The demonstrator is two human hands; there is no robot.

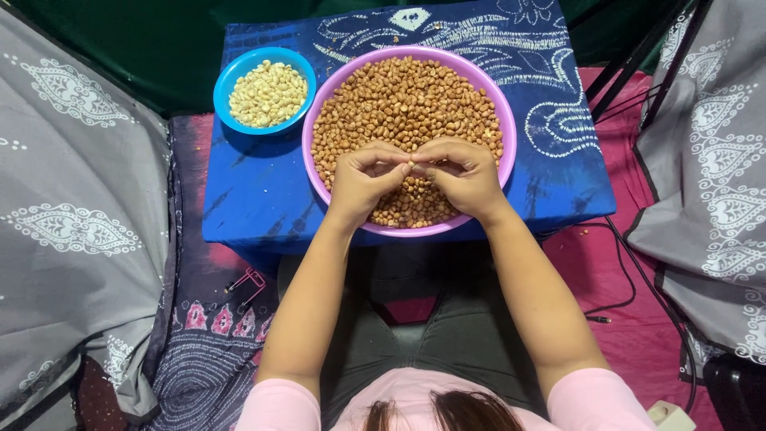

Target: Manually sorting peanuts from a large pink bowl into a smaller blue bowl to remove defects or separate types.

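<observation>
A large pink bowl (495, 96) full of brown, skin-on peanuts (399, 96) stands on a low table under a blue patterned cloth (255, 191). Over the bowl's near side my left hand (363, 177) and my right hand (463, 174) meet fingertip to fingertip, pinching one pale peanut (412, 166) between them. To the left of the pink bowl a smaller blue bowl (227, 80) holds pale, skinned peanuts (268, 92).
Grey patterned cloth (72, 215) hangs at the left and grey patterned cloth (710, 183) at the right. A pink mat (630, 279) with a black cable (622, 263) lies at the right of my knees. A small pink clip (249, 281) lies on the floor cloth at the left.
</observation>
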